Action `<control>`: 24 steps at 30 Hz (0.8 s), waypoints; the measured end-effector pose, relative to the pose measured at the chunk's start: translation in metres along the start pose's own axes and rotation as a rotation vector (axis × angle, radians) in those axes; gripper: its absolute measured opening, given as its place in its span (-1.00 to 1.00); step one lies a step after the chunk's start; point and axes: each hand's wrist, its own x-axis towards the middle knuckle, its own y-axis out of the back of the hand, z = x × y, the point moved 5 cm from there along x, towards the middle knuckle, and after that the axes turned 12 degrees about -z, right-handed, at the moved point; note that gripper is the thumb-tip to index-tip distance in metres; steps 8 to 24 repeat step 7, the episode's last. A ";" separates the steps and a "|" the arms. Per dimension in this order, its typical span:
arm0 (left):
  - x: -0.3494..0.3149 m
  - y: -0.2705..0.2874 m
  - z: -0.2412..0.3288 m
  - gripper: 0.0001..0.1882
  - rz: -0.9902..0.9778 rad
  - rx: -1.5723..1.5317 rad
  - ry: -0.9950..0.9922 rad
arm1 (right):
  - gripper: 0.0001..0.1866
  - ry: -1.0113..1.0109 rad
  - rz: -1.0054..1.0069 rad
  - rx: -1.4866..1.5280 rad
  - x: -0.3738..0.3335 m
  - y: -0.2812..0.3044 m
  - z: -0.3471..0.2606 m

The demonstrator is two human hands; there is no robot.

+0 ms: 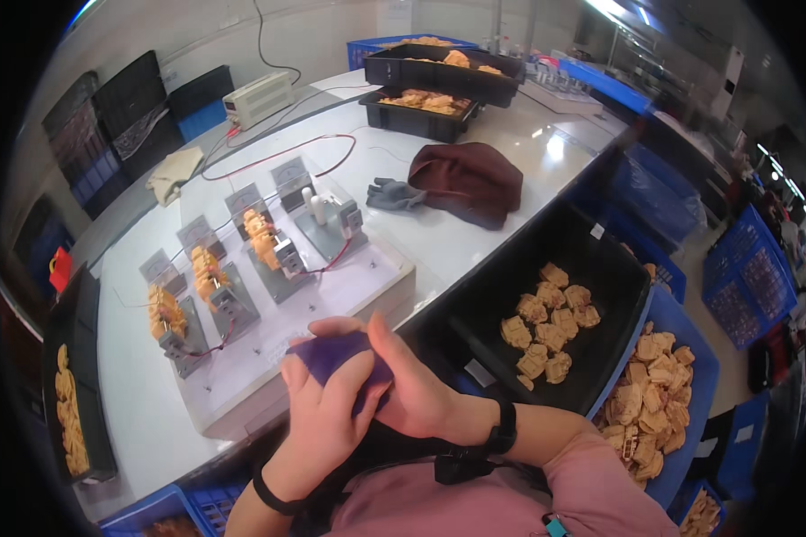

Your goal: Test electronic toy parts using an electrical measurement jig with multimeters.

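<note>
My left hand [318, 416] and my right hand [416, 380] are together over the near edge of the table. Both are closed around a dark purple piece [331, 356], possibly folded cloth; the fingers hide much of it. Just beyond stands a white test fixture [282, 358] with a row of metal stations, each with a small meter behind it. Tan moulded parts sit in three stations, one of them this part [261, 240] with a clamp against it. The rightmost station [322, 219] shows bare white pegs and holds no tan part.
A black bin [475, 309] with several tan parts lies at my right, beside a heaped blue basket [690, 394]. A narrow black tray [98, 430] is at the left. Farther back are a grey glove [394, 194], brown cloth [466, 183], black trays [421, 121] and a power supply [260, 98].
</note>
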 end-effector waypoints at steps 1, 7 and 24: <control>-0.003 -0.001 -0.001 -0.50 -0.033 0.024 0.009 | -0.42 0.011 0.005 -0.005 -0.006 0.003 -0.002; -0.016 -0.015 -0.013 -0.31 -0.319 -0.141 -0.004 | -0.36 -0.162 -0.031 -0.688 -0.033 0.035 -0.025; -0.016 -0.015 -0.013 -0.31 -0.319 -0.141 -0.004 | -0.36 -0.162 -0.031 -0.688 -0.033 0.035 -0.025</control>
